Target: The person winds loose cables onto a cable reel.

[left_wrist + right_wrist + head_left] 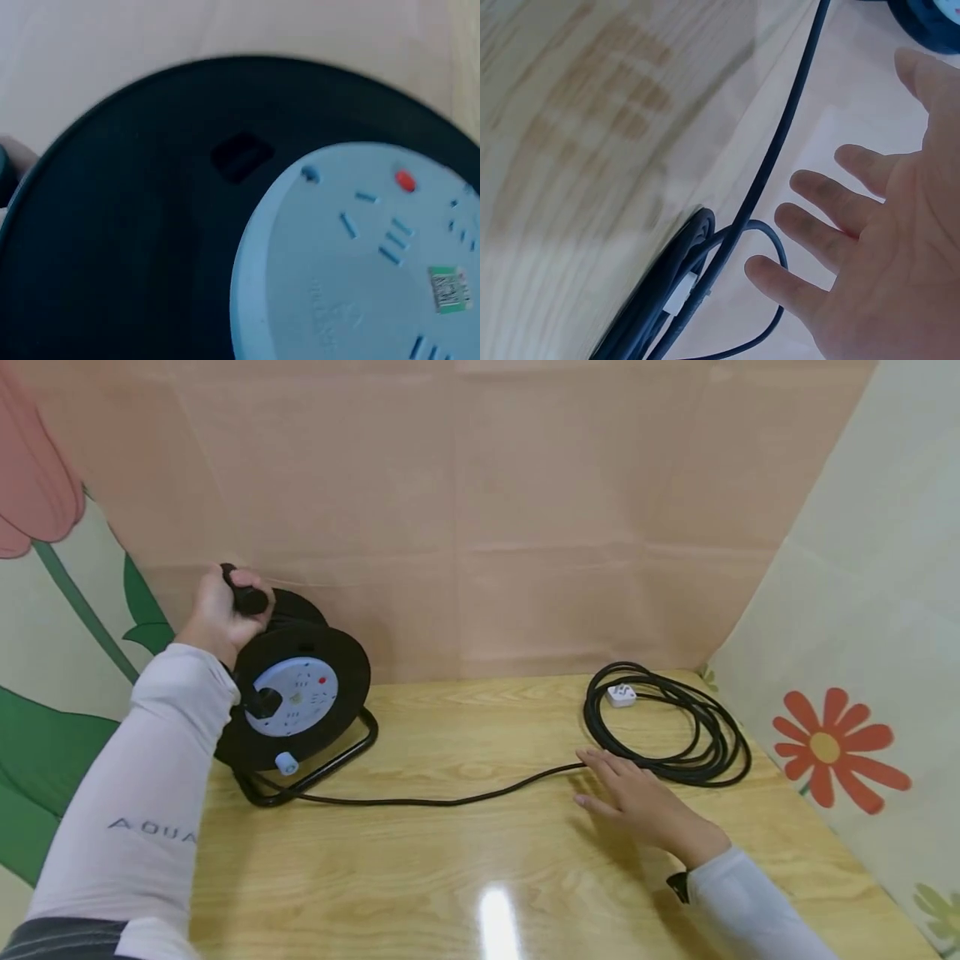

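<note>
At the left of the table, a black cable reel (354,664) stands on its tubular frame (352,760). My left hand (217,614) grips the black handle (251,601) on top of it. The reel's pale blue socket panel (337,277) fills much of the left wrist view, with a red button (405,180) near its rim. A black cable (450,802) runs from the reel across the table to a loose coil (723,768) at the right. Beside the coil's near edge, my right hand (637,802) has its fingers spread, holding nothing; the cable passes near its fingertips.
A white plug (621,695) lies inside the coil. A blue knob (287,763) sticks out low on the reel's face. Behind the wooden table (420,868) hangs a pinkish sheet (525,527); a flower-patterned wall (862,610) borders its right side.
</note>
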